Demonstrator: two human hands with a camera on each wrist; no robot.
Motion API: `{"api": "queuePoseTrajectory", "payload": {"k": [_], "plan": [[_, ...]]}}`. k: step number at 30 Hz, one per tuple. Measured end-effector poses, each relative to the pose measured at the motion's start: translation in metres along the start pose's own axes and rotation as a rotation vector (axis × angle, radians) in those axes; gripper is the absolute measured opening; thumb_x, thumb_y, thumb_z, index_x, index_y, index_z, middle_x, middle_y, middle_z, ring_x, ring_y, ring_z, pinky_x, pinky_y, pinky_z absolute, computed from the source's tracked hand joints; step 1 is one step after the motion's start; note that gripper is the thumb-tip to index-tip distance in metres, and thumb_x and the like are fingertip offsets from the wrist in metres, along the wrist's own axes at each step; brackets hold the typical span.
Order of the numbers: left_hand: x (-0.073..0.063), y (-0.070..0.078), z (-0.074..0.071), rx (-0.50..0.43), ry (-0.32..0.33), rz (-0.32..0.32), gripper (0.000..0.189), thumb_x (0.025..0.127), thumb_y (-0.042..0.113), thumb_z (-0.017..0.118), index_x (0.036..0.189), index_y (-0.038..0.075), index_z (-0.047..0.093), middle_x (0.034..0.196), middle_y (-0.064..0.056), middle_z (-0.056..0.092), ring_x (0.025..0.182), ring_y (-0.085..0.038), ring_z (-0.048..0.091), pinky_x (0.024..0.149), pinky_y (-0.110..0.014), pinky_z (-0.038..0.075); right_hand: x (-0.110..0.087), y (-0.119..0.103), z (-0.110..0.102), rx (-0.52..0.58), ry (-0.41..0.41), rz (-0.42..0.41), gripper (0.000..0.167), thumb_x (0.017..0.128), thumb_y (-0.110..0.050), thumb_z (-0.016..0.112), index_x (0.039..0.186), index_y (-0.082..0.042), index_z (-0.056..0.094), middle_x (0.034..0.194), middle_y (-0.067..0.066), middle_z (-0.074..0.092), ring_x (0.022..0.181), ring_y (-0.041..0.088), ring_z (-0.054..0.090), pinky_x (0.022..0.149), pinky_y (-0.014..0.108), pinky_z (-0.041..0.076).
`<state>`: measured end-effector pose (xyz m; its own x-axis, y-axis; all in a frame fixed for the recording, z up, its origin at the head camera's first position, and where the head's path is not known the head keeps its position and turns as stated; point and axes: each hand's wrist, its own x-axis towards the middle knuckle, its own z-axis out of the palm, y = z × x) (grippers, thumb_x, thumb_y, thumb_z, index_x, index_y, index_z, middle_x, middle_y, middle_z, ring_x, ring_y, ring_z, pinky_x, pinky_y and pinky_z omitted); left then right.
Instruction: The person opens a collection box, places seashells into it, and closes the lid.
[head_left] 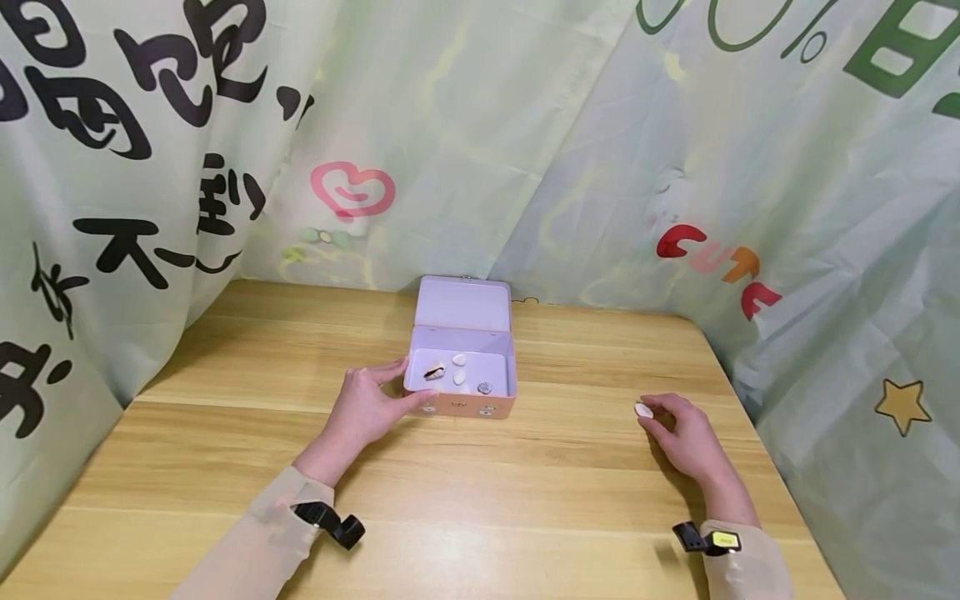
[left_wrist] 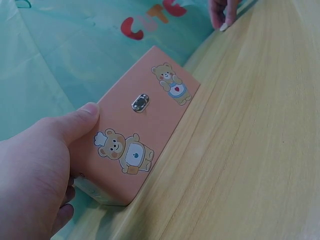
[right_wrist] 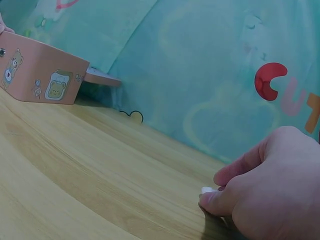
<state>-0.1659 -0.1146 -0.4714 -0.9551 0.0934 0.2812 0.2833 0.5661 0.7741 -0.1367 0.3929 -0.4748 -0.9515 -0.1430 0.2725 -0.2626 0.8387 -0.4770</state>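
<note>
A tin box, pink outside with bear pictures and lilac inside, stands on the table with its lid tipped back. My left hand grips its front left corner, thumb on the front wall and fingers along the left side. Inside lie two small white pieces, a brown-and-white piece and a round grey piece. Off to the right, my right hand pinches a small white piece between thumb and fingers, just above or at the tabletop. In the right wrist view, that white piece is mostly hidden by the fingertips.
The wooden table ends at a printed curtain that hangs behind and along both sides. A small metal clasp is on the box's front wall. Bare tabletop lies between the box and the right hand.
</note>
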Motion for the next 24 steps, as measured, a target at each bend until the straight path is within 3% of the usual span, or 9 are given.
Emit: {"api": "queuePoseTrajectory", "payload": {"k": [4, 6, 10, 17, 24], "plan": [[0.0, 0.0, 0.0, -0.007, 0.003, 0.007, 0.082, 0.077, 0.055, 0.093, 0.132, -0.001, 0.069, 0.133, -0.013, 0.066, 0.129, -0.04, 0.059, 0.102, -0.052, 0.052, 0.001, 0.0, 0.001, 0.006, 0.009, -0.012, 0.029, 0.096, 0.0, 0.076, 0.123, 0.007, 0.071, 0.11, 0.017, 0.071, 0.098, 0.034, 0.067, 0.086, 0.026, 0.047], [0.0, 0.0, 0.0, -0.01, 0.004, 0.007, 0.083, 0.076, 0.055, 0.093, 0.132, -0.001, 0.069, 0.133, -0.014, 0.066, 0.129, -0.039, 0.059, 0.107, -0.055, 0.048, 0.003, -0.001, 0.001, 0.013, 0.013, -0.013, 0.029, 0.096, 0.002, 0.075, 0.124, 0.008, 0.07, 0.109, 0.016, 0.069, 0.096, 0.031, 0.066, 0.083, 0.021, 0.046], [0.0, -0.001, 0.0, -0.012, 0.005, 0.008, 0.084, 0.076, 0.057, 0.093, 0.132, -0.001, 0.069, 0.133, -0.014, 0.066, 0.13, -0.039, 0.06, 0.108, -0.055, 0.047, 0.006, -0.004, 0.0, 0.023, 0.01, -0.009, 0.03, 0.098, 0.006, 0.071, 0.128, 0.009, 0.068, 0.108, 0.015, 0.063, 0.095, 0.027, 0.062, 0.08, 0.014, 0.044], [-0.001, -0.001, 0.0, -0.007, 0.002, 0.018, 0.082, 0.078, 0.055, 0.092, 0.132, -0.002, 0.069, 0.132, -0.015, 0.067, 0.13, -0.04, 0.059, 0.088, -0.049, 0.054, 0.012, -0.013, -0.002, 0.038, 0.03, -0.051, 0.028, 0.1, 0.006, 0.068, 0.127, 0.008, 0.068, 0.111, 0.018, 0.064, 0.098, 0.031, 0.063, 0.083, 0.016, 0.045], [0.0, -0.002, 0.0, -0.018, 0.003, 0.025, 0.081, 0.078, 0.054, 0.093, 0.132, -0.003, 0.069, 0.132, -0.015, 0.067, 0.13, -0.039, 0.059, 0.095, -0.051, 0.054, 0.02, -0.024, -0.004, 0.075, 0.031, -0.073, 0.03, 0.101, 0.007, 0.066, 0.13, 0.011, 0.067, 0.114, 0.023, 0.07, 0.103, 0.033, 0.065, 0.087, 0.006, 0.039]]}}
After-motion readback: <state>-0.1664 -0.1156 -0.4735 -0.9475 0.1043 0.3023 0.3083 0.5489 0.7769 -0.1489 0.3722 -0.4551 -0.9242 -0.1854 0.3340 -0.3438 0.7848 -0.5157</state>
